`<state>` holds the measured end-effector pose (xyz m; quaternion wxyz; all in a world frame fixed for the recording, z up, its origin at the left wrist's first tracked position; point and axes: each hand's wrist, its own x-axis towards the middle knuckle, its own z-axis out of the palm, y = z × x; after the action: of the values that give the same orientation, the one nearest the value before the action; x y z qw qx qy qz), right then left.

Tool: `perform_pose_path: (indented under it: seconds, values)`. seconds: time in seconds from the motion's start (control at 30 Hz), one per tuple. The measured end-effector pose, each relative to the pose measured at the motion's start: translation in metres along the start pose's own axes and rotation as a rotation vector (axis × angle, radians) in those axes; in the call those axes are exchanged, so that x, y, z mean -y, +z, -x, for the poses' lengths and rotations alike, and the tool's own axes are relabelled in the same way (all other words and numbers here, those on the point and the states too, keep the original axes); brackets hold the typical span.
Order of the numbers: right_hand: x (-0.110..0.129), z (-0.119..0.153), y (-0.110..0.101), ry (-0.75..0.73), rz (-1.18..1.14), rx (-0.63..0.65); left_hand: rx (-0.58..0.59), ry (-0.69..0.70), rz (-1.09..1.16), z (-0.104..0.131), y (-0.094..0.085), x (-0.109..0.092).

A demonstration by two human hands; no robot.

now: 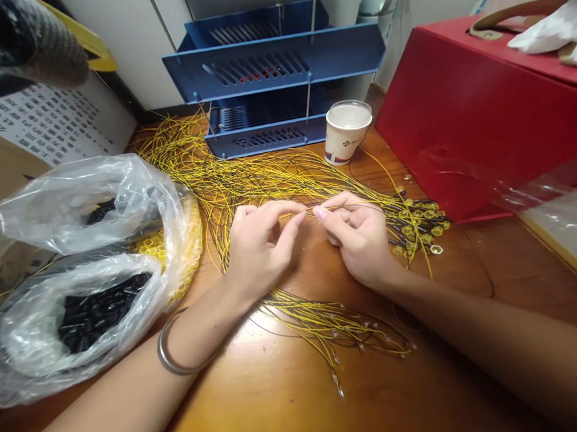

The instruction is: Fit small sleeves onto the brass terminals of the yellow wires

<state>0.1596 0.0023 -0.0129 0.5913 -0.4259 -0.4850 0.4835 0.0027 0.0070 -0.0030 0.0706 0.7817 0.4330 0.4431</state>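
Observation:
Near the middle of the wooden table, my left hand [263, 240] pinches a thin wire between thumb and forefinger. Its fingertips almost meet those of my right hand [355, 235], which is closed on the same thin wire [334, 208]. Behind both hands spreads a large bundle of yellow and black wires [261, 175]. To the right of my right hand, several wire ends with yellow hexagonal pieces [418, 221] lie together. Below my hands a smaller bunch of wires [319, 315] ends in small clear tips.
Plastic bags hold black tubes [99, 312] and yellow pieces [185, 248] at the left. A blue rack [274, 64] and a paper cup [346, 131] stand behind the wires. A red box [482, 113] is at the right. The wooden table [251, 401] extends in front.

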Motion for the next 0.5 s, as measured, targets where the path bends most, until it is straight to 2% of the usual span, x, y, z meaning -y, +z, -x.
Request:
perform_pose_path:
  seconds: [0.37, 0.43, 0.5]
  values:
    - [0.002, 0.0, 0.0, 0.022, -0.008, -0.01, 0.022, -0.037, -0.058, -0.003, 0.0, 0.002]
    - [0.002, -0.001, 0.0, 0.023, -0.024, -0.011, 0.021, 0.036, -0.066, -0.004, -0.005, 0.0]
    - [0.002, -0.001, 0.0, 0.024, -0.026, -0.01, 0.05, 0.175, -0.068, 0.0, -0.013, -0.009]
